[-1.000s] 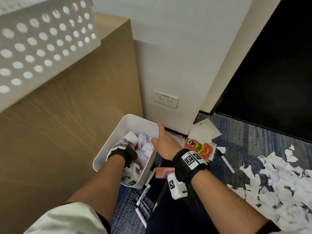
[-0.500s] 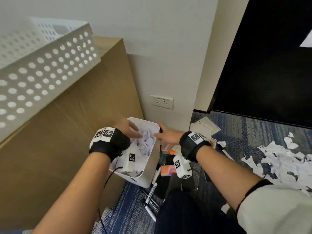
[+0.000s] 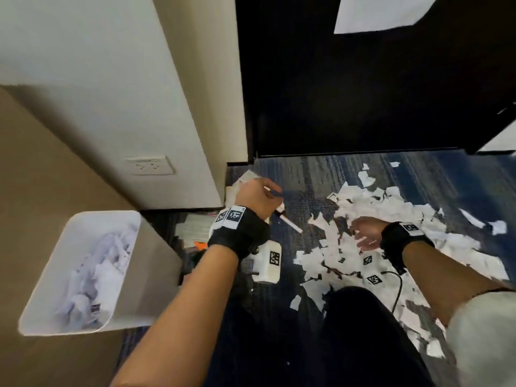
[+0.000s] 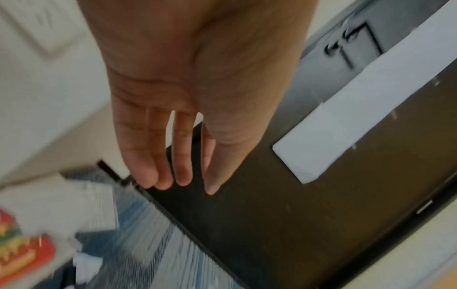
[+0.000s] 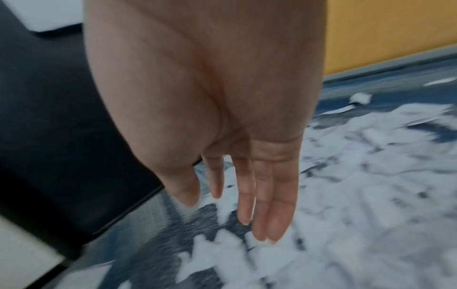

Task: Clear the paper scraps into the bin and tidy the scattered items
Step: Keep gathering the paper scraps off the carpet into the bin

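The white bin (image 3: pixel 106 214) stands at lower left against the cabinet, with crumpled paper (image 3: pixel 95 275) inside. A wide pile of torn white paper scraps (image 3: pixel 396 216) (image 5: pixel 371 195) covers the blue carpet on the right. My right hand (image 3: pixel 363 233) (image 5: pixel 235 215) hovers over the pile's left edge, fingers straight, holding nothing. My left hand (image 3: pixel 258 196) (image 4: pixel 178 183) is in the air near the wall corner, fingers straight and empty. A white marker (image 3: pixel 290 226) lies on the carpet just beyond it.
Printed sheets (image 3: pixel 195 227) (image 4: pixel 61 207), a burger-picture card (image 4: pixel 14 254) and an orange item (image 3: pixel 201 244) lie by the wall. The wooden cabinet (image 3: pixel 42 163) is on the left, a wall socket (image 3: pixel 150 165) above, a dark door (image 3: pixel 363 79) ahead. My dark-clad knee (image 3: pixel 363 331) is below.
Both hands have left the bin and swung right over the carpet. My view has turned right, so the bin now sits at lower left and the scrap pile is ahead.
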A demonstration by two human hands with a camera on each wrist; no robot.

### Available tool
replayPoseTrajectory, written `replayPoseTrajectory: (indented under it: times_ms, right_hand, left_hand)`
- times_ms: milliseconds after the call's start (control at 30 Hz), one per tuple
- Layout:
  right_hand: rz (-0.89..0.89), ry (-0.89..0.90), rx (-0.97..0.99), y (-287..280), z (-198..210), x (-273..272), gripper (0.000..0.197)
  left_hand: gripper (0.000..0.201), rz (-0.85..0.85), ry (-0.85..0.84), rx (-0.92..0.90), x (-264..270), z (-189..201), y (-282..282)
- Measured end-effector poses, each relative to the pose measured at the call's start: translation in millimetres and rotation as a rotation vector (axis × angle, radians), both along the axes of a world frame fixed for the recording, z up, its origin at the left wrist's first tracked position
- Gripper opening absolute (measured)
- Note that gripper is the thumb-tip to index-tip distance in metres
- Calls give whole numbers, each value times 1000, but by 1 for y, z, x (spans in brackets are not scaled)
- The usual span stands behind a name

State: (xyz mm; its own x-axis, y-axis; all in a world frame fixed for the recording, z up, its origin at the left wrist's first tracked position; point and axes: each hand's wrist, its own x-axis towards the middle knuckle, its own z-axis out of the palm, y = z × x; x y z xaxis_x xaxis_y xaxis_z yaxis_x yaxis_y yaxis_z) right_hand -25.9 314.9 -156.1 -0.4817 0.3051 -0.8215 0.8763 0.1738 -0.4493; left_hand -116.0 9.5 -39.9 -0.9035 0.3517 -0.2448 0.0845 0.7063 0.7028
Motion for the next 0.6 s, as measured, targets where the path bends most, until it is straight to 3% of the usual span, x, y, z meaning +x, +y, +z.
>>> replayPoseTrajectory:
  times_ms: [100, 167, 300, 433, 600]
  right_hand:
    - [-132, -66, 16, 65, -21, 49, 22]
    - [-152, -70, 38, 94, -34, 75, 31]
    - [-108, -146, 71, 144, -69, 118, 60]
    - [98, -276, 358, 192, -111, 153, 103]
    - [-9, -171, 520, 228, -129, 152, 129]
  left_hand:
    - [29, -64, -93, 35, 3, -42, 81]
    - [42, -83, -172, 60, 9, -75, 133]
    - [71, -168, -301, -14, 34, -139, 229]
    - [96, -246, -324, -114, 57, -185, 296]
    - [116, -311, -308, -287, 47, -224, 337]
